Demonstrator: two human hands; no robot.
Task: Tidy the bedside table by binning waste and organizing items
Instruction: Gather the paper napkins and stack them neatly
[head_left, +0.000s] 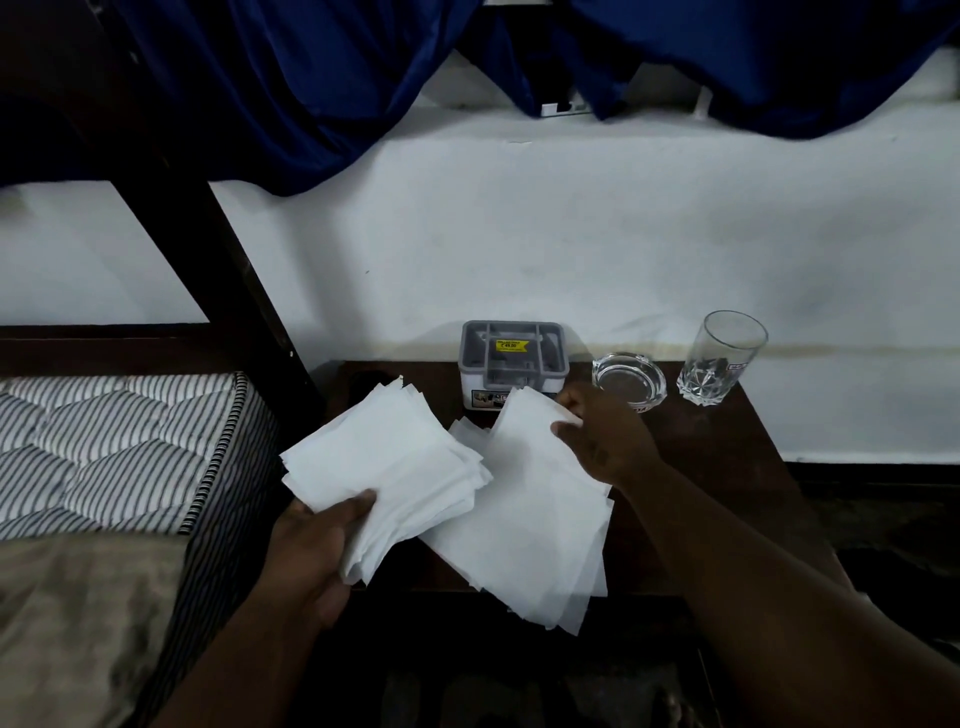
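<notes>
A dark wooden bedside table (727, 441) stands against a white wall. My left hand (311, 540) grips the near edge of a stack of white tissue sheets (384, 457), held over the table's left side. A second, spread pile of white tissues (540, 519) lies on the table and hangs over its front edge. My right hand (602, 431) pinches the far corner of that pile's top sheet. Behind the tissues sits a grey-lidded box (511, 358) with a yellow sticker.
A clear glass ashtray (629, 378) and an upright empty drinking glass (719, 358) stand at the table's back right. A striped mattress (119, 447) and dark bed frame (208, 249) are at the left. Blue curtains (291, 83) hang above.
</notes>
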